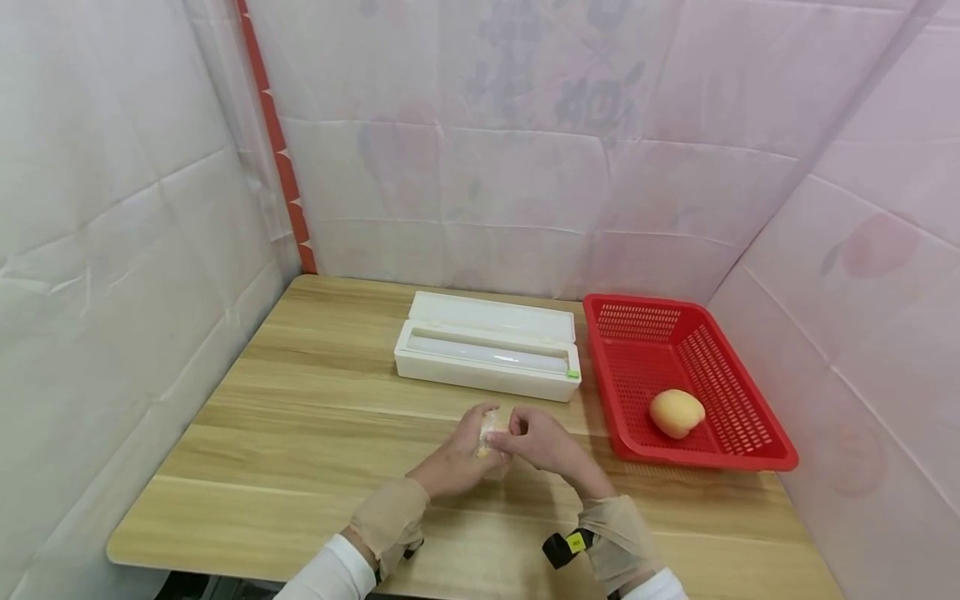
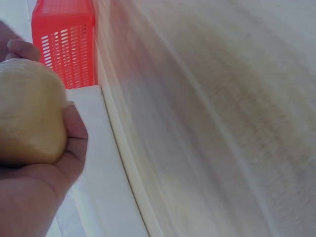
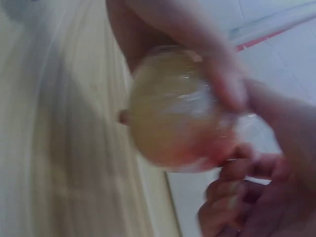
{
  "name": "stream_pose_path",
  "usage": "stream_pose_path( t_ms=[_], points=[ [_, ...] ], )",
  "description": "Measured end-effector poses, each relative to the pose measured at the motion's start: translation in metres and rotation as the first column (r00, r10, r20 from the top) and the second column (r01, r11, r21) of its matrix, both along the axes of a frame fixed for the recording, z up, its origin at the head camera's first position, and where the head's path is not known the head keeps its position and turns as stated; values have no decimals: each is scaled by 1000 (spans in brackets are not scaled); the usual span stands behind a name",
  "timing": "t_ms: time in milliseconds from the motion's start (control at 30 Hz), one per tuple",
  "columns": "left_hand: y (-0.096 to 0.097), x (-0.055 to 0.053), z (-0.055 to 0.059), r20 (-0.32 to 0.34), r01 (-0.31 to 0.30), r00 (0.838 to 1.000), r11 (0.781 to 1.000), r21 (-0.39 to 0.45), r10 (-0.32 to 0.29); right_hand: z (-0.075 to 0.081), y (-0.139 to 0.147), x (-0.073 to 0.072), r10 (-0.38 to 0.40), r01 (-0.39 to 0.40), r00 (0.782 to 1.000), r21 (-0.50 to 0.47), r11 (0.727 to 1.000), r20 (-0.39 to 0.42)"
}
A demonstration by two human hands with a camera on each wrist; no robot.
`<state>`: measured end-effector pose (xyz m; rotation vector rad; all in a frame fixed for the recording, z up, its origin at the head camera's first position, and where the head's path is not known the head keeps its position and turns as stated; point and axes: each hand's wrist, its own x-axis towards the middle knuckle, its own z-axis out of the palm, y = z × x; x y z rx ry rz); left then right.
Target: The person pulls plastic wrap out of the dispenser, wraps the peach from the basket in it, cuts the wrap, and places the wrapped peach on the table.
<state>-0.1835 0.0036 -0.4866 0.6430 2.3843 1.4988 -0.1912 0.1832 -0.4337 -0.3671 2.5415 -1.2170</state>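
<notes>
A yellow peach [image 3: 163, 108] with a red blush is wrapped in clear cling film [image 3: 190, 101], which shines and wrinkles on its surface. My left hand [image 1: 453, 461] holds this peach from below and the side, fingers curled round it in the left wrist view. Close against it, my right hand [image 1: 547, 443] has its fingers curled and pinches at the film with thumb and forefinger. Both hands are above the table near its front, and in the head view they cover most of the fruit. The right wrist view is blurred.
Behind the hands lies a long white cling film box [image 1: 480, 377], its lid [image 1: 491, 315] raised, with a film roll [image 1: 487, 353] inside. To the right stands a red plastic basket [image 1: 615, 392] containing another yellow peach [image 1: 677, 414]. Pale sheets wall in the wooden table [image 1: 300, 433].
</notes>
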Motion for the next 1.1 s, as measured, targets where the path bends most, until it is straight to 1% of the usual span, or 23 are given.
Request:
stream_pose_path(
  t_ms=[67,100,200,267,333,433,500,567,633,733,800,867,900,967,1000,1033,1100],
  points=[
    [-1,0,2,-18,21,1000,1000,19,-21,-2,-1,2,-56,60,997,-81,995,44],
    [-1,0,4,-27,30,999,999,26,-30,-5,-2,2,-85,94,994,-126,988,71],
    [-2,2,7,-34,44,998,999,25,-43,-8,-3,5,-137,171,979,-247,954,150],
    [-3,4,9,-33,49,998,998,27,-48,-8,-3,6,-146,200,971,-303,932,191],
    [-3,6,12,-39,48,998,999,22,-47,-8,-4,6,-153,222,964,-335,916,219],
    [-4,7,17,-77,39,996,999,1,-39,-6,-6,5,-175,264,950,-366,893,258],
    [-5,8,20,-117,26,993,999,-25,-29,-5,-8,5,-187,291,940,-385,876,285],
    [-5,8,23,-171,8,985,998,-56,-17,-6,-11,4,-203,323,927,-399,858,314],
    [-5,8,23,-233,-9,972,996,-84,-11,-8,-15,5,-221,355,914,-409,841,341],
    [-4,7,22,-353,-30,935,989,-146,-24,-14,-20,6,-286,423,889,-402,812,357],
    [-4,7,20,-421,-45,906,981,-187,-39,-18,-24,7,-329,454,879,-395,799,345],
    [-3,8,18,-471,-62,881,975,-212,-46,-22,-26,8,-367,476,872,-390,788,322],
    [-3,8,17,-480,-73,876,974,-215,-41,-23,-27,8,-376,477,874,-392,787,309],
    [-3,10,16,-490,-94,872,973,-209,-21,-23,-28,8,-380,469,880,-394,791,283],
    [-3,10,16,-485,-100,874,975,-200,-10,-24,-28,8,-380,465,882,-398,790,278],
    [-2,11,16,-473,-103,881,977,-186,3,-24,-28,8,-378,460,885,-398,793,271],
    [-2,11,15,-426,-96,904,983,-155,21,-24,-26,8,-375,449,892,-393,802,254]
  ],
)
